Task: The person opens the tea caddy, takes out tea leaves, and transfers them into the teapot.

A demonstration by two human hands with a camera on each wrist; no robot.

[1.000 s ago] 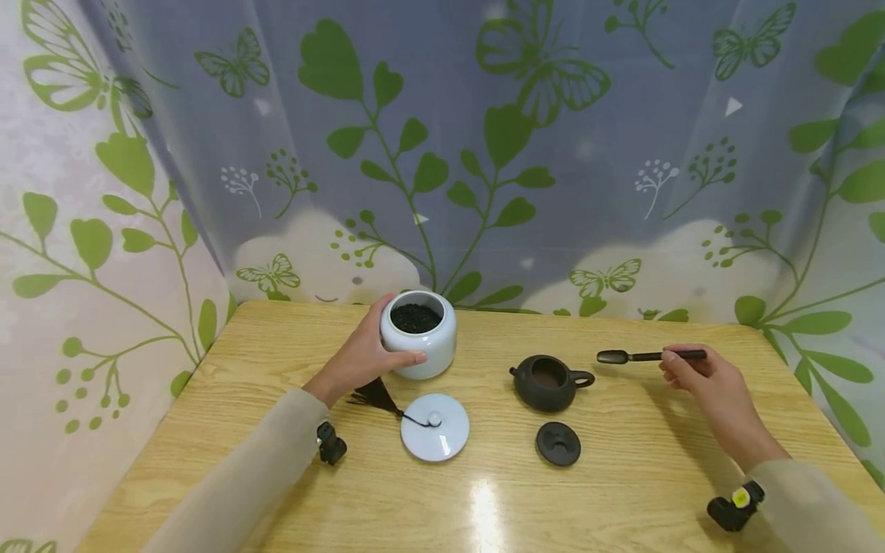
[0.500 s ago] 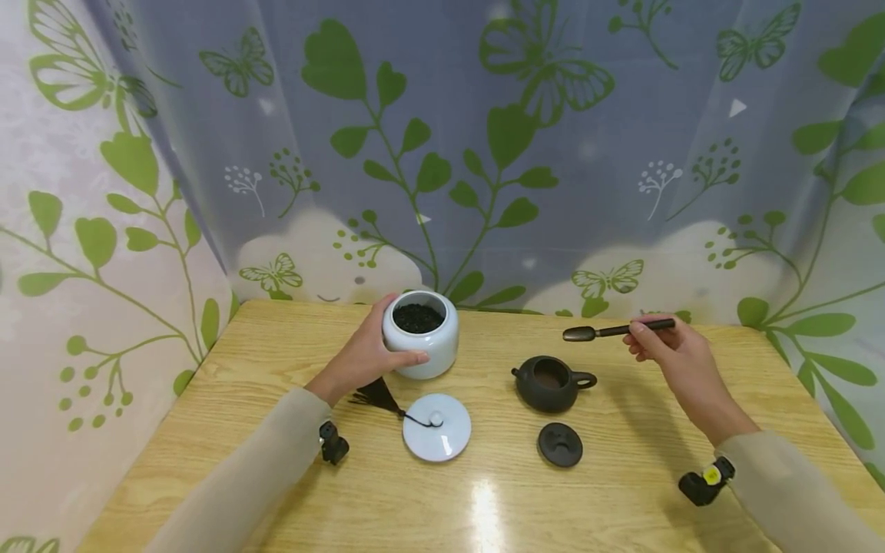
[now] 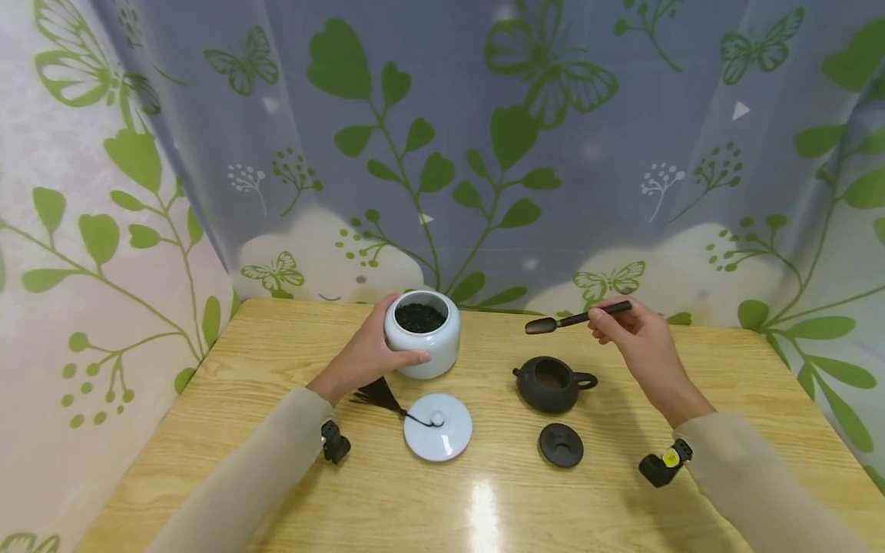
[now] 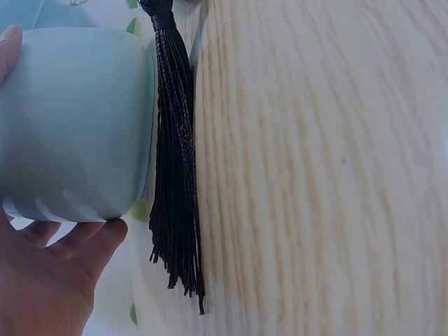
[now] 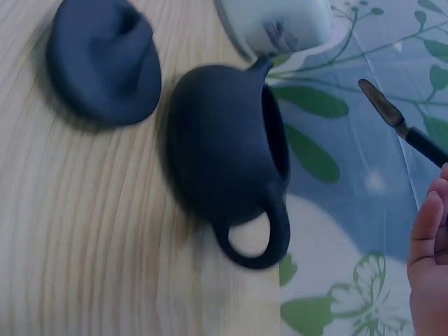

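A slender, dark-handled scoop [image 3: 578, 316] is pinched in the right hand [image 3: 646, 349], its long axis aimed left toward a round, glossy white ceramic jar [image 3: 442, 338] of dark leaves [image 3: 419, 316], clasped at its side by the left hand [image 3: 366, 346].

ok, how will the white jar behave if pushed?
The white jar is probably slippery, since its surface looks glossy. Its squat, wide body suggests it won't tip easily. Uncovered, it could spill its dark contents if tilted.
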